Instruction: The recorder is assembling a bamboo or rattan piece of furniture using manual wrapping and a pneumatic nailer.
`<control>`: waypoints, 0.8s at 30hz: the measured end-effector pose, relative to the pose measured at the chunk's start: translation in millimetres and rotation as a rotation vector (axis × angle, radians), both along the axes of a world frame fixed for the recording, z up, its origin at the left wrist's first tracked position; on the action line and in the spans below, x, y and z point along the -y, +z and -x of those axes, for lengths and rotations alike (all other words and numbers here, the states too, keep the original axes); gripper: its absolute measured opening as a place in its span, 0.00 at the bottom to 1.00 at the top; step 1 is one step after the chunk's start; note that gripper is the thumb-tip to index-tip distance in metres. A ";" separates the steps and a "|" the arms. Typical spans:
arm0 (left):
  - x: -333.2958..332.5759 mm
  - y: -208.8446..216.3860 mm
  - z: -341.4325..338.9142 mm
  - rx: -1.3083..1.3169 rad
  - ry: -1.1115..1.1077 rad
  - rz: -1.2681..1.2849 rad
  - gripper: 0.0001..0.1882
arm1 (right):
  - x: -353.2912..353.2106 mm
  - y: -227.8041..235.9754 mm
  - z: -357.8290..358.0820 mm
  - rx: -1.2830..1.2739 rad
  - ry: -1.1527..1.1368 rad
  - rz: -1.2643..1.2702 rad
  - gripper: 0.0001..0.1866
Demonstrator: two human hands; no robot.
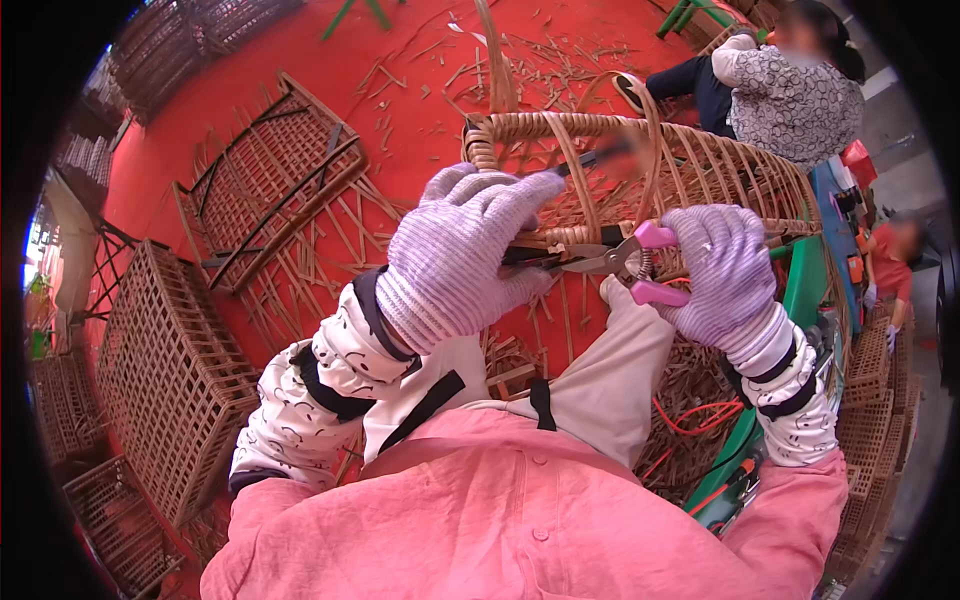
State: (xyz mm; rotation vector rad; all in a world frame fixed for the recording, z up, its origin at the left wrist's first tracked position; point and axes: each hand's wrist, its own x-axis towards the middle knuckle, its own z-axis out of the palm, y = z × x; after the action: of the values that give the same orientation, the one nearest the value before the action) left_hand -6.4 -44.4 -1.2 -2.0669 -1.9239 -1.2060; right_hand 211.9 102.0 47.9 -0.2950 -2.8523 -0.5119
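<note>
My right hand [722, 270], in a pale purple knitted glove, is closed around the pink handles of a pair of pruning shears [655, 292]. The shears' metal blades point left at the near edge of a wicker basket [720, 160]. My left hand [450, 245], gloved the same way, grips the basket's near left corner, its fingers and thumb on either side of a dark frame piece [528, 255]. Loops of wicker rise above the basket's wrapped rim. What the left palm covers is hidden.
Finished-looking woven baskets [170, 380] stand at the left. A woven panel [275, 170] lies among strips on the red floor [420, 40]. At the right are a green bench [800, 285], an orange cord [690, 425] and stacked baskets [865, 440]. A person [790, 100] sits at upper right; another [890, 262] is beyond.
</note>
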 end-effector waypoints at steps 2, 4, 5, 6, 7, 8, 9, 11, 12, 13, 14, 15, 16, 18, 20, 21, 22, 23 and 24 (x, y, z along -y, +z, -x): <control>-2.5 -0.3 -1.4 0.008 -0.002 0.027 0.36 | -4.2 0.5 -1.1 0.005 0.012 0.013 0.35; -3.8 -2.3 -1.2 0.019 -0.005 0.053 0.36 | -7.7 0.0 -1.6 -0.018 0.027 0.016 0.35; -4.3 -3.6 -0.6 0.021 -0.006 0.033 0.36 | -10.7 -0.7 -0.7 -0.034 0.048 -0.007 0.35; -4.3 -5.2 -0.2 0.023 -0.007 0.013 0.36 | -12.6 -1.7 2.0 -0.032 0.053 0.000 0.35; -4.9 -4.9 -0.4 0.028 -0.008 0.014 0.36 | -13.3 -0.9 4.7 -0.048 0.069 -0.028 0.35; -5.1 -3.7 -0.4 0.025 -0.012 0.013 0.36 | -13.2 -0.4 7.3 -0.064 0.085 -0.056 0.35; -5.4 -3.6 -0.6 0.023 -0.015 0.011 0.36 | -11.9 -0.5 10.2 -0.057 0.090 -0.062 0.35; -4.7 -6.0 0.5 0.043 -0.029 0.011 0.35 | -10.9 -0.9 16.1 -0.042 0.098 -0.075 0.35; -4.3 -7.3 1.2 0.060 -0.043 0.009 0.34 | -11.1 -0.8 18.4 -0.030 0.105 -0.091 0.34; -3.7 -7.8 2.2 0.062 -0.041 0.011 0.34 | -11.5 1.1 20.8 -0.020 0.111 -0.104 0.33; -3.3 -8.2 3.3 0.062 -0.049 0.013 0.34 | -12.7 0.6 22.2 -0.018 0.114 -0.101 0.33; -2.7 -8.7 5.0 0.061 -0.057 0.014 0.33 | -14.5 0.2 23.1 -0.005 0.124 -0.095 0.33; -2.7 -10.3 6.3 0.065 -0.053 0.014 0.33 | -17.1 -0.8 24.1 0.010 0.135 -0.090 0.32; -2.6 -13.2 10.2 0.076 -0.078 0.022 0.33 | -19.9 5.1 29.9 0.082 0.145 -0.050 0.30; -1.8 -16.3 14.9 0.095 -0.100 0.029 0.32 | -26.2 6.4 32.1 0.156 0.150 -0.015 0.29; -1.3 -17.2 18.4 0.108 -0.124 0.035 0.32 | -33.2 5.3 31.3 0.176 0.194 0.071 0.27; -2.7 -14.1 18.6 0.096 -0.128 0.031 0.32 | -37.4 6.8 26.1 0.183 0.234 0.153 0.25; -4.4 -10.1 19.3 0.100 -0.173 0.038 0.31 | -33.7 13.9 19.1 0.184 0.179 0.204 0.24; -6.1 -5.3 19.8 0.100 -0.220 0.044 0.30 | -31.5 15.1 5.3 0.168 0.172 0.194 0.24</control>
State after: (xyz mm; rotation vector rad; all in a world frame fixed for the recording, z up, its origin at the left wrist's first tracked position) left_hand -26.3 -38.3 -6.4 -2.3349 -1.8162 -1.3443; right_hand 206.6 133.5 63.0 -0.0383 -3.0589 -0.2367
